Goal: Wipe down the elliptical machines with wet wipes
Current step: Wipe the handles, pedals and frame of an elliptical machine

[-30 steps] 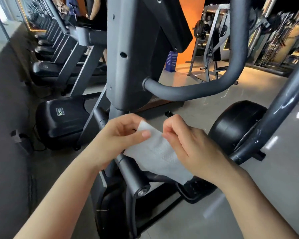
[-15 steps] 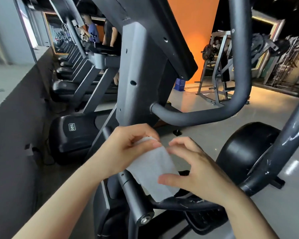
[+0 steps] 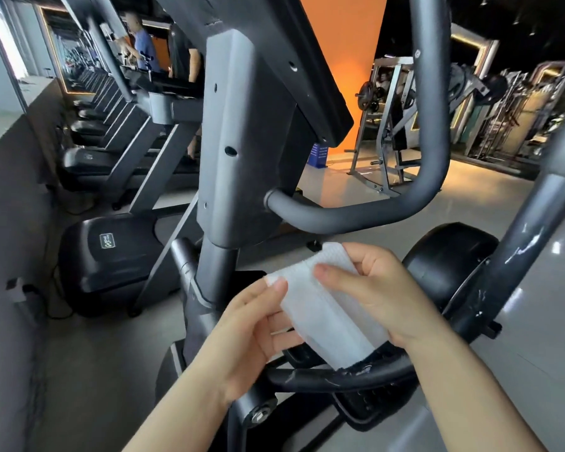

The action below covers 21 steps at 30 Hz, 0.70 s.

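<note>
A white wet wipe (image 3: 323, 305) hangs between both my hands, in front of the dark grey elliptical machine (image 3: 242, 141). My left hand (image 3: 255, 337) pinches the wipe's left edge with thumb and fingers. My right hand (image 3: 382, 288) grips its upper right part, thumb laid across the front. The wipe's lower end dangles just above a scuffed curved bar (image 3: 340, 375). The machine's console column stands directly behind the hands, with a curved handlebar (image 3: 356, 213) coming out to the right.
A row of treadmills (image 3: 111, 151) runs along the left wall, with people on them far back. A black flywheel cover (image 3: 447, 256) and a slanted grey arm (image 3: 529, 230) stand at the right. Weight racks (image 3: 392, 125) fill the far right, before an orange wall.
The view has tilted upward. My hands shifted their hold on the wipe: the left now pinches the left edge lower down, the right moved up to the top right part.
</note>
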### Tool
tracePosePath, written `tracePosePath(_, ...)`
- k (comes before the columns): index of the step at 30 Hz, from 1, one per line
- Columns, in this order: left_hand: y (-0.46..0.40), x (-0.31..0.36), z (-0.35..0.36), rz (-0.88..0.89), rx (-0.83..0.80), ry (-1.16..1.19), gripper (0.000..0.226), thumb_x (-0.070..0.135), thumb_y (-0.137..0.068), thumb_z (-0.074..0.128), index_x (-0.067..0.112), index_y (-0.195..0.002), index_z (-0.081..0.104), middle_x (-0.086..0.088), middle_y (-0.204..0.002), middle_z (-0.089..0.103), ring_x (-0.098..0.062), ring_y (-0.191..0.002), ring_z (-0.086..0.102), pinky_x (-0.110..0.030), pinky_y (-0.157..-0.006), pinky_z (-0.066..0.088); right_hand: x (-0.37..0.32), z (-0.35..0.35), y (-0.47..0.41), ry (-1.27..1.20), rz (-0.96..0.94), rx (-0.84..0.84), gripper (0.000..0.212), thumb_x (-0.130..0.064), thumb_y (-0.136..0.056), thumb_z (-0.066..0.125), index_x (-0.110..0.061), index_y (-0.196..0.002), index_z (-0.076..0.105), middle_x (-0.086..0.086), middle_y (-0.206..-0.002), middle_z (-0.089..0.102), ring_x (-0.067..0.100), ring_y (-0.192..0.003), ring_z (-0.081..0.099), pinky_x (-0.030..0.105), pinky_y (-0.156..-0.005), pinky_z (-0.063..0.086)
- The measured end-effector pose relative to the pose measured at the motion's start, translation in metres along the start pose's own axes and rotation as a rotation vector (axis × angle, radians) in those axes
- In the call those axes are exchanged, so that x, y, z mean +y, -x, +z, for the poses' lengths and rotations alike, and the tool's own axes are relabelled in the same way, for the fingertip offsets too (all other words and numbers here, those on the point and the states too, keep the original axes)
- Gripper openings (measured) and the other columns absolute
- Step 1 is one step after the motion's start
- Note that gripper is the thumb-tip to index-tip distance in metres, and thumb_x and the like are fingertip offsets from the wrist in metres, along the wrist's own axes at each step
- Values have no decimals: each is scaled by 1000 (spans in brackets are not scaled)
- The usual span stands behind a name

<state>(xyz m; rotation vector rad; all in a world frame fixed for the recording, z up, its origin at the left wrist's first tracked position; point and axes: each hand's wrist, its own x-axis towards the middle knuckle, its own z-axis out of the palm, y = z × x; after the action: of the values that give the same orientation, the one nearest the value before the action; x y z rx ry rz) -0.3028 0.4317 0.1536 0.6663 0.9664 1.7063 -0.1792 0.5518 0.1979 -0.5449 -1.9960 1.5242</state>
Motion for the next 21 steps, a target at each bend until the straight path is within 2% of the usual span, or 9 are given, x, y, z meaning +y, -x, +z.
tracePosePath(2, 0, -4, 4, 95, 82, -146, 23, 13, -84, 75, 10, -107, 73, -16, -93, 75, -22, -80, 73, -30, -64, 58, 3, -5, 1, 1, 19, 4, 14, -17, -86, 73, -3, -89, 72, 17, -87, 73, 20, -76, 67, 32, -70, 51)
tracePosePath(4, 0, -3, 8, 183, 139, -270, 19, 3, -87, 66, 8, -104, 70, -10, -75, 74, -16, -64, 71, -23, -54, 54, 5, -12, 2, 56, 4, -1, 20, -25, -83, 68, -7, -89, 72, 24, -91, 70, 22, -81, 65, 36, -76, 49)
tracePosePath(7, 0, 1, 10, 285, 111, -298, 17, 1, -86, 63, 7, -101, 66, -6, -65, 72, -12, -56, 68, -19, -47, 51, 4, -23, 5, 104, -47, -21, 8, -17, -91, 68, -17, -87, 75, 6, -86, 75, 14, -82, 70, 31, -74, 53)
tracePosePath(9, -1, 2, 6, 391, 84, -342, 18, 5, -80, 65, 11, -97, 68, -4, -66, 73, -11, -57, 68, -19, -49, 52, 2, -28, 8, 76, -73, -63, 9, -18, -89, 66, -22, -89, 75, -1, -89, 76, 13, -82, 72, 27, -71, 53)
tracePosePath(11, -4, 2, -4, 507, 8, -441, 21, 5, -79, 74, 24, -86, 75, 5, -71, 73, -6, -62, 67, -19, -56, 53, -1, -34, 11, 44, -75, -143, 10, -18, -86, 68, -23, -87, 77, 0, -90, 76, 16, -81, 72, 36, -71, 53)
tracePosePath(13, -6, 5, -15, 558, -107, -586, 25, 10, -81, 72, 34, -81, 77, 10, -83, 72, -6, -75, 67, -18, -69, 51, -2, -41, 13, 40, -83, -221, 26, -7, -79, 62, -26, -79, 79, -1, -80, 75, 14, -72, 70, 32, -66, 54)
tracePosePath(16, -8, 12, -26, 470, -211, -694, 21, 18, -83, 58, 29, -82, 76, 8, -97, 70, -12, -91, 65, -21, -82, 48, 0, -48, 13, 17, -60, -251, 37, 3, -74, 49, -22, -61, 73, -4, -65, 65, 9, -58, 62, 19, -56, 50)
tracePosePath(19, -11, 13, -22, 374, -271, -571, 23, 19, -76, 56, 25, -88, 74, -3, -110, 71, -20, -107, 64, -30, -90, 48, 2, -48, 14, -22, -53, -267, 26, 7, -73, 44, -10, -62, 61, -9, -58, 57, 1, -54, 53, 10, -55, 43)
tracePosePath(21, -15, 9, -11, 309, -243, -441, 17, 27, -75, 58, 26, -88, 69, -12, -113, 71, -27, -105, 64, -35, -84, 48, 3, -49, 13, -26, -69, -290, 23, 8, -74, 43, -8, -66, 58, -10, -60, 56, -2, -55, 51, 8, -57, 41)
